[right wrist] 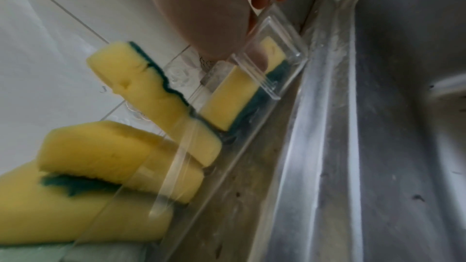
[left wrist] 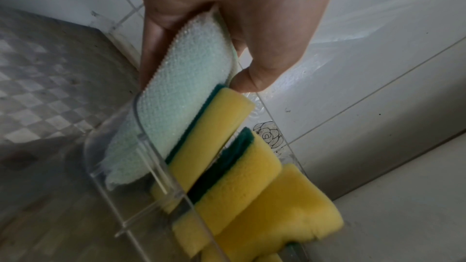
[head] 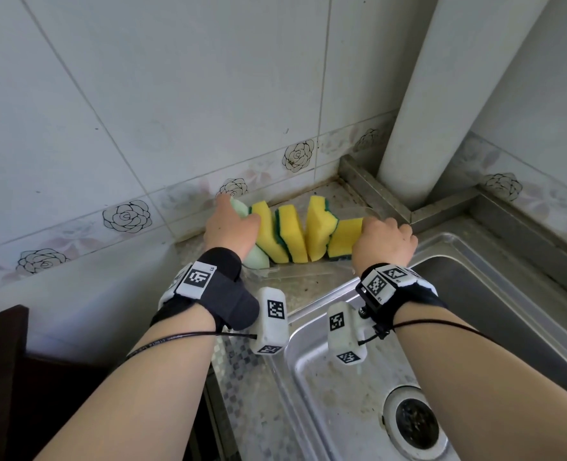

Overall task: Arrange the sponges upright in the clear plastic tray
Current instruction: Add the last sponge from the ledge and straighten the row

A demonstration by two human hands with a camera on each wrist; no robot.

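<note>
- Head: late stage, row nearly set. Left hand (head: 230, 224) grips the pale green sponge (head: 258, 257) at the left end of the clear tray (head: 275, 273); four yellow sponges (head: 294, 232) stand in it, leaning.
- Left wrist: fingers (left wrist: 148, 47) and thumb pinch the green sponge; next, seat it upright.
- Right wrist: right hand (right wrist: 214, 11) curls over the tray's end wall beside the last yellow sponge (right wrist: 232, 95), steadying it.
</note>
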